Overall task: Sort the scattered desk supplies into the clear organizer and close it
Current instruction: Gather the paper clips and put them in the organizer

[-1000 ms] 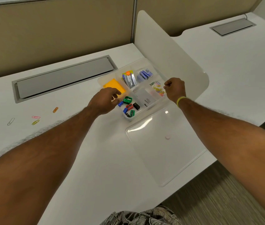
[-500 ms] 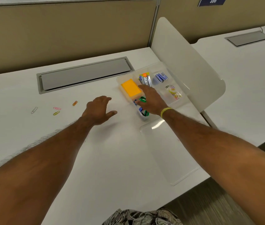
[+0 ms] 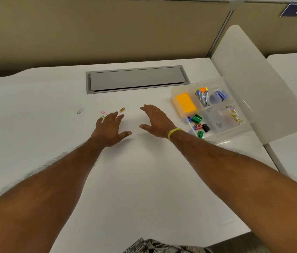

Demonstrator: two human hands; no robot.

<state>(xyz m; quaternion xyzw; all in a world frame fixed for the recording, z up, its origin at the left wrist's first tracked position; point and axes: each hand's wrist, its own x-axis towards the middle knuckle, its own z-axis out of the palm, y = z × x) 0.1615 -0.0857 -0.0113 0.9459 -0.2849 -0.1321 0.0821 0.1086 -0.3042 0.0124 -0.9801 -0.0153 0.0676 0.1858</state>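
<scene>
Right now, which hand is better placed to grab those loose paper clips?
Likely left. The left hand lies right at the paper clips; the right hand sits between them and the organizer.

Right hand [image 3: 155,123] pulled out of the clear organizer [image 3: 173,91], now flat over the desk just left of it, fingers straight. Left hand [image 3: 110,129] slid further left and far to the loose paper clips; fingertips at the green clip [image 3: 102,117], possibly touching it, near the orange clip [image 3: 122,109].

four loose paper clips [image 3: 103,112], one clear organizer [image 3: 174,92], one orange sticky pad [image 3: 186,102].
</scene>
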